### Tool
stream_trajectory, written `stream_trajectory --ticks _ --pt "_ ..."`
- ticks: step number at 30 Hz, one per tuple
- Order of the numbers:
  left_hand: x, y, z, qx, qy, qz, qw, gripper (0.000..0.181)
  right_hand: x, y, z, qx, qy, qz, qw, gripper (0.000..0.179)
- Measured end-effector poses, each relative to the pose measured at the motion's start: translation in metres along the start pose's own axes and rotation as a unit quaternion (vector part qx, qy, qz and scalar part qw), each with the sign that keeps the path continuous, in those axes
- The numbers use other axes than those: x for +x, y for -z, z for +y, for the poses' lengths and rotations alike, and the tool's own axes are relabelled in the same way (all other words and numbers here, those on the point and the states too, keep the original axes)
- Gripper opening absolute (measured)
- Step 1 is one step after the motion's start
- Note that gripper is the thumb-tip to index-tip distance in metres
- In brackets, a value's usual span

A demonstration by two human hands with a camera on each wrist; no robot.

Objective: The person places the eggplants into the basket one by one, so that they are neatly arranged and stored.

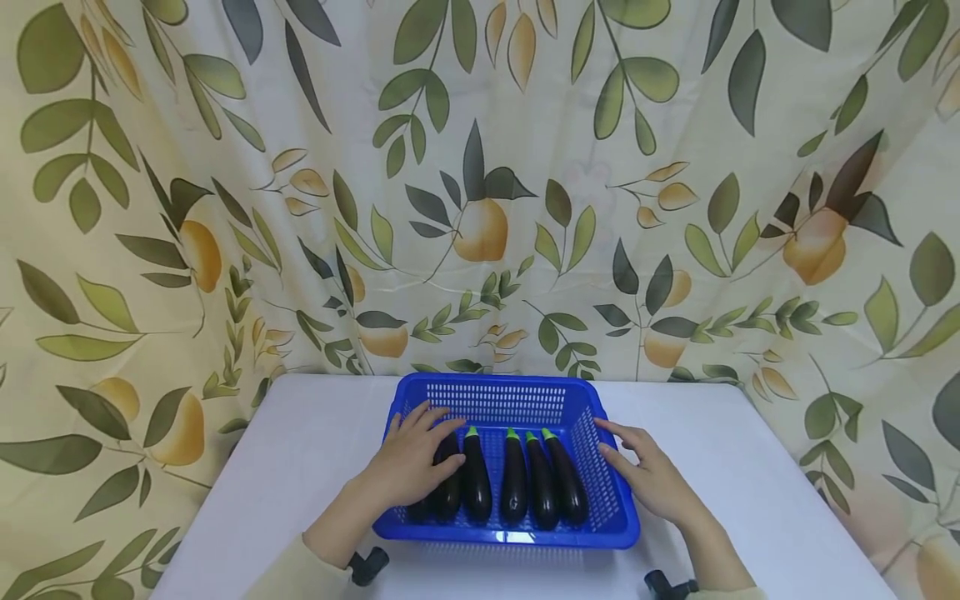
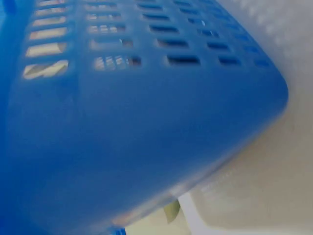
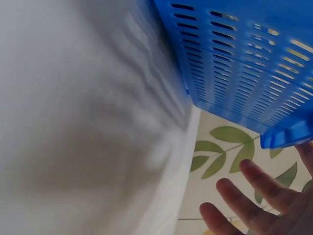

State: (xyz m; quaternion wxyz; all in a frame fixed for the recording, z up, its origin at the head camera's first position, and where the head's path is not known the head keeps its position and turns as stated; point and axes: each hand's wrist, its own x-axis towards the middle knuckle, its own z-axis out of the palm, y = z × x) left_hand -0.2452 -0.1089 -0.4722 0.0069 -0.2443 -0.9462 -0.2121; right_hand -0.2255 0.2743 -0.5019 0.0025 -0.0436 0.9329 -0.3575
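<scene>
A blue plastic basket (image 1: 506,537) with slotted walls holds several dark eggplants (image 1: 542,483) with green stem ends, lying side by side. My left hand (image 1: 408,458) reaches over the basket's left side, above the leftmost eggplants, fingers spread and partly covering them. Whether its fingertips touch an eggplant (image 1: 448,492) is unclear. Beside the right rim is my right hand (image 1: 651,473), its thumb and fingers extended along the edge. In the right wrist view, loosely straight fingers (image 3: 266,188) show near the basket's rim (image 3: 288,134). The left wrist view has only the basket's outer wall (image 2: 132,117), no hand.
The basket stands on a white-covered table (image 1: 300,442), near its back edge. Behind and on both sides hangs a curtain (image 1: 480,167) printed with leaves and fruit. Black straps or mounts (image 1: 369,567) sit at both wrists.
</scene>
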Motion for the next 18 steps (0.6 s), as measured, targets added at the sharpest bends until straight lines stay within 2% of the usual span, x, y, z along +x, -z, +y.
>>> stream_trajectory --ticks 10,18 --pt "0.000 0.009 -0.023 0.003 0.008 -0.008 0.9999 0.058 0.010 0.015 -0.010 -0.061 0.025 -0.012 0.9978 0.063" --pt "0.012 0.019 -0.040 0.031 0.020 -0.015 0.9992 0.063 0.025 0.023 -0.023 -0.115 0.059 -0.001 0.9916 0.064"
